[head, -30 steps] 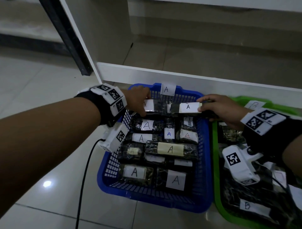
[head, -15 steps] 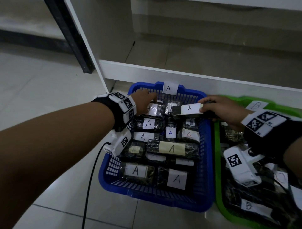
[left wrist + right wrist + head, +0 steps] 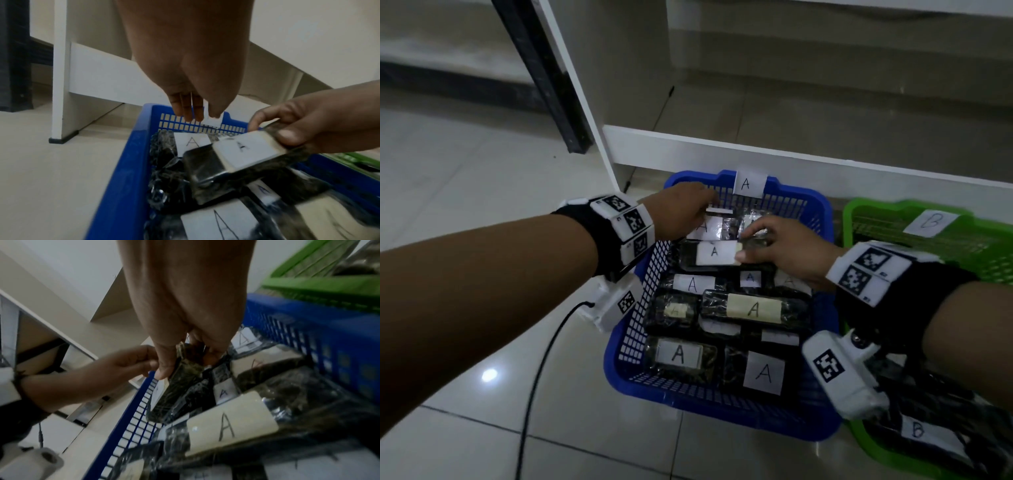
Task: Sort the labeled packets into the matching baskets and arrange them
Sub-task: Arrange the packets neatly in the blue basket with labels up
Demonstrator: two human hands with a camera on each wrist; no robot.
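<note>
The blue basket (image 3: 722, 411) tagged A holds several dark packets with white A labels. My right hand (image 3: 748, 244) grips one A packet (image 3: 714, 253) by its right end, thumb on the label, and holds it tilted just above the rear rows. The same right hand (image 3: 271, 129) and A packet (image 3: 242, 149) fill the left wrist view; under my right hand (image 3: 185, 353) the A packet (image 3: 180, 378) points down-left. My left hand (image 3: 698, 205) hovers at the far-left corner, with a thin white strip (image 3: 719, 211) at its fingertips. Whether it pinches the strip is unclear.
A green basket (image 3: 866, 212) tagged B (image 3: 931, 222) stands against the blue one's right side and holds B packets (image 3: 917, 430). A white shelf board (image 3: 722, 150) runs just behind both baskets. A black cable (image 3: 534, 377) lies on the tiled floor at the left.
My right hand has carried the A packet from the basket's rear right edge leftward and down into the basket. My left hand has shifted back toward the far-left corner.
</note>
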